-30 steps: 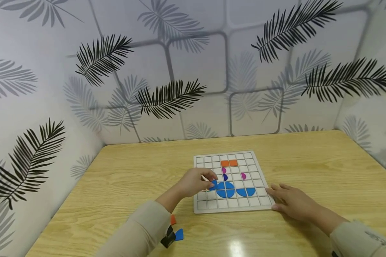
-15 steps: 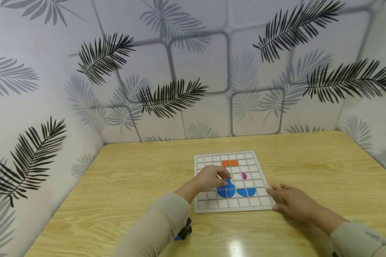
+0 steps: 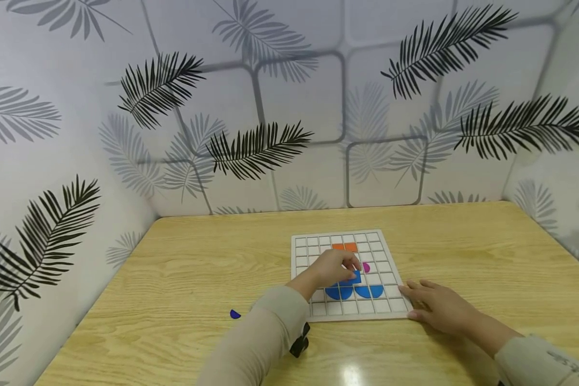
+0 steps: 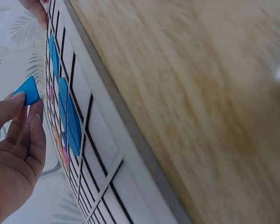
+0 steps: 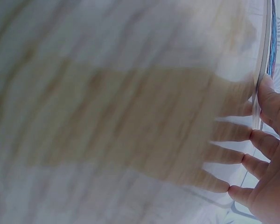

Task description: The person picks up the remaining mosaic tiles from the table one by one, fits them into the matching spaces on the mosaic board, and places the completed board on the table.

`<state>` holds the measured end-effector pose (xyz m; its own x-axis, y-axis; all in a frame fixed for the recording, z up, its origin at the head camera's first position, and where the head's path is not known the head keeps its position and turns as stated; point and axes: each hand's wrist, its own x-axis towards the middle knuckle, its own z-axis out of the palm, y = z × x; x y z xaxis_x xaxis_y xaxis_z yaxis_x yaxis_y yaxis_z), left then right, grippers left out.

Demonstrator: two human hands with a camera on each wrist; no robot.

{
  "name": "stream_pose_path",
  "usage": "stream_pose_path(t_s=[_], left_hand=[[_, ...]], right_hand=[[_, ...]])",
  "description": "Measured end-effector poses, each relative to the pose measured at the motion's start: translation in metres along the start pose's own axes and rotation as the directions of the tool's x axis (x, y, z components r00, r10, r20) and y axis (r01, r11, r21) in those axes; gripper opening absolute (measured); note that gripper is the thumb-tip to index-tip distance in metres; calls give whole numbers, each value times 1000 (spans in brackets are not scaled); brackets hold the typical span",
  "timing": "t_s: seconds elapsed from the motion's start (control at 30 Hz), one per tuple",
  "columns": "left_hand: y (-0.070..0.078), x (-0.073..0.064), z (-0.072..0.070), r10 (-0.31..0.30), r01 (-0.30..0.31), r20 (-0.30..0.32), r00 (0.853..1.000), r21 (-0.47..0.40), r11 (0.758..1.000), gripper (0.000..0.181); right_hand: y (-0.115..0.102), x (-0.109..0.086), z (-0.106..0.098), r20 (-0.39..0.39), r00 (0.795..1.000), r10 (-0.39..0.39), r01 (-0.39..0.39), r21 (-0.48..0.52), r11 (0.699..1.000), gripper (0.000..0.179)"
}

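Note:
My left hand point(image 3: 332, 268) pinches a flat blue tile point(image 3: 355, 277) between thumb and fingers, over the middle of a white grid board point(image 3: 388, 279). In the left wrist view the tile point(image 4: 29, 91) is held up off the board, one corner pointing upward. Below it lie blue rounded pieces point(image 3: 339, 293), with a blue half-round shape point(image 3: 369, 291) to their right. My right hand point(image 3: 436, 305) rests at the board's right edge, fingertips against the side and thumb by the near corner. Part of the board is hidden behind my left hand and sleeve.
Orange squares point(image 3: 350, 247) and a magenta half-circle point(image 3: 366, 267) lie on the board. A dark blue half-circle point(image 3: 235, 314) is on the wooden table point(image 3: 188, 273), left of my sleeve. A patterned wall point(image 3: 299, 177) stands behind the table.
My left hand has moved right across the board with the blue tile. The dark blue half-circle on the table has come into sight beside the sleeve. The right hand stays put.

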<state>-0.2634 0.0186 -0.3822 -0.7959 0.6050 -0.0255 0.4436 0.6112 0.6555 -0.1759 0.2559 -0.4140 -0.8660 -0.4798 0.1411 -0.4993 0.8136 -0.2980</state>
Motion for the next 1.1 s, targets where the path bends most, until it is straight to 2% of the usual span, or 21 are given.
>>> stream_pose_path(t_s=[0.2, 0.43, 0.77, 1.1], left_hand=[[0, 8, 8, -35, 35, -12, 999, -1, 999, 11], [0, 11, 15, -30, 30, -3, 1000, 16, 999, 12], [0, 14, 19, -29, 33, -25, 999, 136, 990, 10], [8, 15, 21, -77, 82, -53, 996, 113, 990, 8]], right_hand=[[1, 0, 1, 4, 1000, 11, -11, 7, 1000, 50], [2, 1, 4, -1, 1000, 13, -13, 9, 1000, 51], [0, 1, 3, 1, 1000, 17, -17, 21, 1000, 51], [0, 0, 4, -1, 1000, 12, -12, 21, 1000, 52]])
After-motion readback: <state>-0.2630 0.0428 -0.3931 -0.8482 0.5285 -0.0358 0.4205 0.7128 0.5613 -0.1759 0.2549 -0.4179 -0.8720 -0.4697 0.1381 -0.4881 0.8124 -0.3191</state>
